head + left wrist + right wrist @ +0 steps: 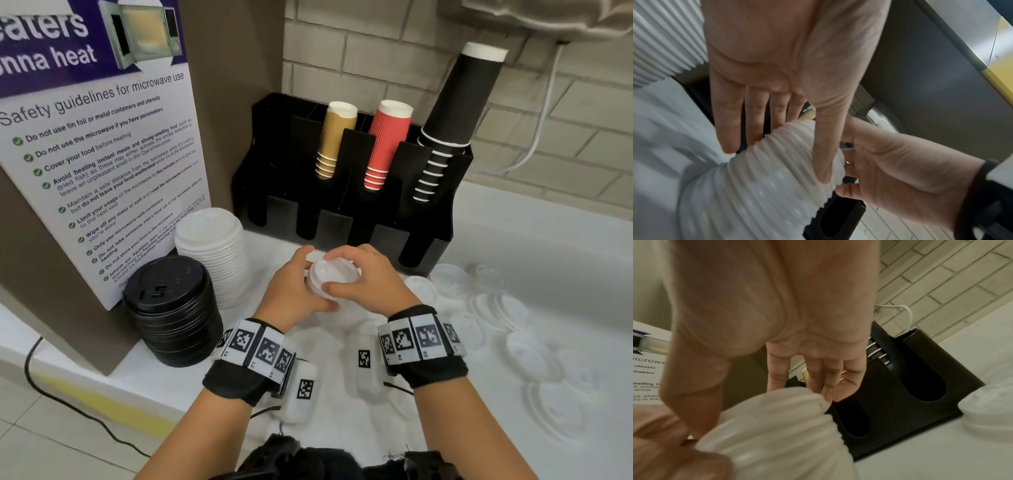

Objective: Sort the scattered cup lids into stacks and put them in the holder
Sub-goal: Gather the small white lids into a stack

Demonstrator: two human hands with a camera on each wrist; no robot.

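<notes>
Squaring up a lid stack in front of the holder

Both hands [294,291] [366,277] hold the white stack [330,275] between curled fingers; it stands upright, holder [346,219] slots just beyond.

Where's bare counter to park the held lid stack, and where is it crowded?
Free: far-right counter beyond the holder, behind the loose clear lids. Crowded: left corner, where the black lid stack and white lid stack stand against the sign. Both hands, left hand and right hand, grip the held stack before the holder.

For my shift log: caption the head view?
Both hands, left and right, grip a white lid stack before the black holder.
</notes>
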